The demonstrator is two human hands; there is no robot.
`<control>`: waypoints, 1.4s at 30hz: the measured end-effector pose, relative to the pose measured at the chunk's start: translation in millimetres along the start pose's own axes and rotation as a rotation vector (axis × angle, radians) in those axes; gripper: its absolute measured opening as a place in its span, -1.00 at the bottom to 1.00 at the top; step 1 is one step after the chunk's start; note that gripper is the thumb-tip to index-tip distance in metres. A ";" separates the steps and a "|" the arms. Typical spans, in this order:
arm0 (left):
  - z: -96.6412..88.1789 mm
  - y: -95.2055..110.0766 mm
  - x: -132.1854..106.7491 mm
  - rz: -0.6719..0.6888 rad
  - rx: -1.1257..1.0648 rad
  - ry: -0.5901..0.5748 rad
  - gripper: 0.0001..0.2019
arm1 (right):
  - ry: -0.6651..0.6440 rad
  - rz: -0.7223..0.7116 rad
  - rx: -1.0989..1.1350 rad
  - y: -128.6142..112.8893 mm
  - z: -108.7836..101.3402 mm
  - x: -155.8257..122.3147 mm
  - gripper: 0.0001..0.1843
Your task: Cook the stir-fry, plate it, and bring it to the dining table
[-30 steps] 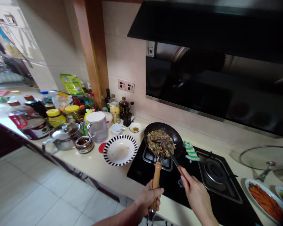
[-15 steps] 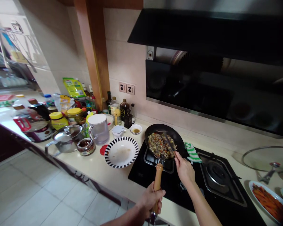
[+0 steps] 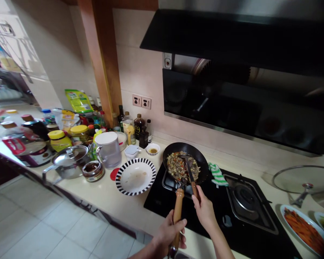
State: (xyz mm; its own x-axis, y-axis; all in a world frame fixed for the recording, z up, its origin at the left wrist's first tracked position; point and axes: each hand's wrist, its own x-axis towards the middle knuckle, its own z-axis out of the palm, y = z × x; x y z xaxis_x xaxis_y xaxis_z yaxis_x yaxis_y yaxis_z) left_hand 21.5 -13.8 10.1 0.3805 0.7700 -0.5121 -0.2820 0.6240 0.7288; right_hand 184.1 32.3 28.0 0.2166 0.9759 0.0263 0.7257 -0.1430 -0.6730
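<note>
A black wok [image 3: 202,167] full of chopped stir-fry [image 3: 179,167] sits on the left burner of a black hob [image 3: 221,219]. My left hand [image 3: 169,232] is closed round the wok's long wooden handle [image 3: 178,205] near the counter's front edge. My right hand [image 3: 204,210] grips the handle of a dark spatula [image 3: 188,168], whose blade lies in the food at the middle of the wok.
A striped-rim empty plate [image 3: 136,176] lies left of the hob. Jars, bottles, a lidded pot [image 3: 67,163] and a white jug [image 3: 107,149] crowd the counter to the left. A green-striped cloth [image 3: 217,174], a glass lid [image 3: 304,180] and a plate of carrots [image 3: 304,228] lie to the right.
My right hand drew back toward me and slightly left, pulling the spatula from the wok's far side to its middle. My left hand kept its grip on the wok handle.
</note>
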 end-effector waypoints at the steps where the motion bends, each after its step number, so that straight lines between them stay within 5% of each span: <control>1: -1.1 -1.0 -0.7 0.002 0.002 -0.006 -0.36 | -0.018 0.029 0.136 4.8 -0.2 -4.8 -0.32; 3: -3.4 -3.1 -2.1 0.010 0.008 -0.018 -0.40 | 0.015 0.091 0.314 16.4 -1.6 -18.5 -0.24; 6: -5.4 -5.7 -3.1 0.022 0.000 -0.031 -0.45 | 0.069 0.165 0.401 38.0 2.1 -48.5 -0.41; 13: -4.5 -4.5 -3.4 0.010 -0.009 -0.044 -0.44 | -0.099 0.473 0.736 86.1 50.5 -119.2 -0.36; 26: -4.1 -1.2 -5.9 0.017 -0.011 -0.074 -0.47 | -0.168 0.261 0.499 74.0 92.6 -141.8 -0.35; 39: -6.0 -5.3 -3.2 0.033 -0.034 -0.070 -0.51 | -0.178 0.080 0.356 68.2 88.5 -135.7 -0.40; 42: -5.8 -2.1 -5.2 0.032 -0.022 -0.071 -0.48 | -0.133 0.037 0.199 73.8 71.7 -125.7 -0.33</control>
State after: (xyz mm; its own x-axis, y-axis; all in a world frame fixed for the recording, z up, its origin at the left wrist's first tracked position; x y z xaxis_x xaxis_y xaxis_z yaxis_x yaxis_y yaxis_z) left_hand 14.9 -18.3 8.6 0.4327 0.7785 -0.4546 -0.3143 0.6029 0.7333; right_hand 163.6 -89.1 -78.0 0.1431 0.9856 -0.0898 0.5733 -0.1565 -0.8043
